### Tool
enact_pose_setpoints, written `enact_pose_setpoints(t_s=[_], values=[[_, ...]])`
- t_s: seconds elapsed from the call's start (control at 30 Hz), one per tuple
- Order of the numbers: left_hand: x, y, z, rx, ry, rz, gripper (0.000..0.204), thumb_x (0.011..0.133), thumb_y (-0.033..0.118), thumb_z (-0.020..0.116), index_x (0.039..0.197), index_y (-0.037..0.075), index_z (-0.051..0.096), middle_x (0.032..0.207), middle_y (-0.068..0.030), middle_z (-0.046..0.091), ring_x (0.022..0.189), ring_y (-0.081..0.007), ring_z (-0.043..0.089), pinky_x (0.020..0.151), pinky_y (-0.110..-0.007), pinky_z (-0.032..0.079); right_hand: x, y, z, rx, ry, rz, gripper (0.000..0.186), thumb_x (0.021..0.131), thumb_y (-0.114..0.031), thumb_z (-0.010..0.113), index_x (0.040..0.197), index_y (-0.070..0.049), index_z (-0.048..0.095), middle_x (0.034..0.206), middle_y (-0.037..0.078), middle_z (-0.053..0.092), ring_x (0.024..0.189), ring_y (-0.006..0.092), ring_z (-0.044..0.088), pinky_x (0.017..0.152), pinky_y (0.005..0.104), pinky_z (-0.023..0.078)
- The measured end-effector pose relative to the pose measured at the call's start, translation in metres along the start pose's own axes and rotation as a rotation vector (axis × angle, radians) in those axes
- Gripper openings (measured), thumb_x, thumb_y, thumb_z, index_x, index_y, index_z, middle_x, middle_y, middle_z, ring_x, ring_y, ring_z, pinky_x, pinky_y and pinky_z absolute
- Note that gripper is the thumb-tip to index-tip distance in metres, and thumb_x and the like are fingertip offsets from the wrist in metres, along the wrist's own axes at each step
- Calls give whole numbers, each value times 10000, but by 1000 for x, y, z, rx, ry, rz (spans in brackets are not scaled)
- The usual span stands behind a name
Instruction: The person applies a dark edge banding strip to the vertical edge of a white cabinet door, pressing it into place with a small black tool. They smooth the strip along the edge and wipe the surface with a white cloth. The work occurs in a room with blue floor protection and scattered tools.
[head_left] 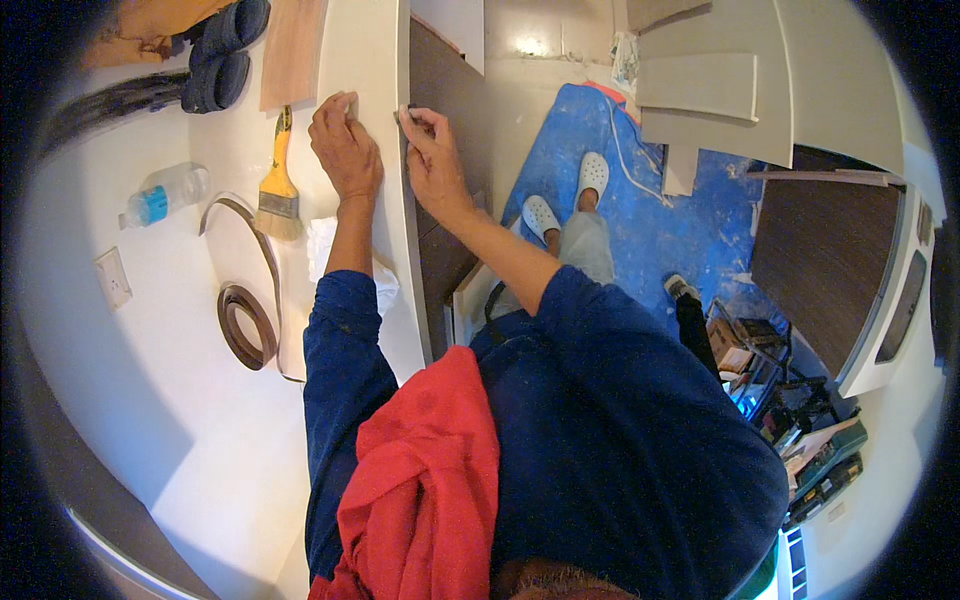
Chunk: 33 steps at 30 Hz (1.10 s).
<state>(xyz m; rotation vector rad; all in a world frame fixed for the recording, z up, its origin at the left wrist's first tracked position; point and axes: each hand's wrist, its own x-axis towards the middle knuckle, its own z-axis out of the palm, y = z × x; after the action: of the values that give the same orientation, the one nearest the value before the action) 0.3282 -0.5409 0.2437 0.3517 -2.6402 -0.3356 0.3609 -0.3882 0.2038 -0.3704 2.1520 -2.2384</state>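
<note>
My left hand [345, 150] is on the white board [365, 55], fingers bent and close together at its top surface; anything under them is hidden. My right hand [435, 160] is closed at the board's right edge, thumb and fingers pinching a small dark piece [405, 115] too small to name. A dark wood-grain panel [450, 80] lies below that edge. Left of my left hand are a yellow-handled paintbrush [278, 185], a light wood strip [292, 50] and a coiled brown band [230, 330]. A crumpled white cloth [325, 240] lies under my left forearm.
A plastic bottle [170, 195] and dark footwear [220, 55] are at left. My clogs [593, 175] stand on a blue floor sheet [630, 240]. Pale panels [700, 85] and a dark panel [820, 250] are at right, above piled tools [790, 400]; another person's foot [682, 290] is nearby.
</note>
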Motion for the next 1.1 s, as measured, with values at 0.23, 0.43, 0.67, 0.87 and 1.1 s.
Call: enact_pose_setpoints(t_s=[0.23,0.43,0.67,0.87,1.1], values=[[5,4,3,13,34,21,319,978,-7,558,1266,78,666,1306,-153,689,1248,-373,602,1092,-502,446,2,11,-3,-11,-69,35,666,882,113,588,1508,-112,623,1423,234,561,1325,426,540,1178,476,416],[6,6,1,13,46,37,314,983,-4,557,1265,77,667,1309,-156,687,1254,-371,599,1087,-498,448,2,15,-5,-162,-82,-72,706,874,107,577,1541,-126,591,1468,236,528,1352,433,522,1195,497,400],[4,4,1,4,11,14,311,982,1,551,1262,75,665,1320,-153,680,1263,-368,590,1103,-497,425,1,12,-5,-188,-91,-85,788,857,149,545,1596,-122,522,1506,235,480,1383,428,491,1218,471,379],[4,-1,3,-36,21,44,329,981,20,559,1281,106,663,1340,-125,653,1277,-361,568,1097,-510,428,1,8,-4,-138,-71,-48,820,812,145,539,1585,-130,534,1483,259,511,1365,457,509,1205,523,394],[3,-3,4,-13,9,16,363,963,13,560,1294,121,661,1360,-113,633,1291,-360,553,1100,-513,428,3,6,-5,-177,-185,32,795,826,144,539,1574,-126,546,1473,261,522,1351,457,515,1194,513,402]])
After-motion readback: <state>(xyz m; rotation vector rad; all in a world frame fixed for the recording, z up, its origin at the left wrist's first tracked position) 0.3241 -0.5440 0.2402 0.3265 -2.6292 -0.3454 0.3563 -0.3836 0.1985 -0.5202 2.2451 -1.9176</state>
